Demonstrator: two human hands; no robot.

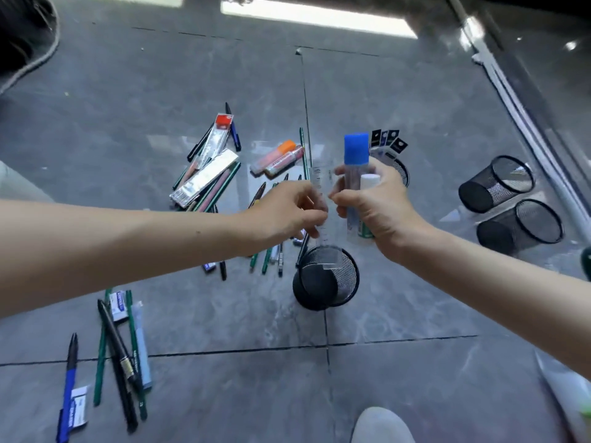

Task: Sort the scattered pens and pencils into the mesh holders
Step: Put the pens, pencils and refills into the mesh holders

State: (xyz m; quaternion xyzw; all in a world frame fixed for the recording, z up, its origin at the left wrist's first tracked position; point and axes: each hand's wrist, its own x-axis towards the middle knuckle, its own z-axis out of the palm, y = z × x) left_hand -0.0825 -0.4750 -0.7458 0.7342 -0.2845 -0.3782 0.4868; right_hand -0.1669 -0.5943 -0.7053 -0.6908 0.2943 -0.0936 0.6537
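Note:
My left hand pinches a clear plastic ruler that stands upright, its lower end inside a black mesh holder on the floor. My right hand grips a blue-capped glue stick together with a white-capped tube, and its fingertips touch the ruler's edge. Green pencils and black pens lie scattered beneath my left hand and at the lower left. A blue pen lies at the far lower left.
Another mesh holder with dark tagged items stands behind my right hand. Two mesh holders lie on their sides at the right. Boxed leads, a red-topped pack and orange highlighters lie on the grey tiled floor. A shoe tip shows below.

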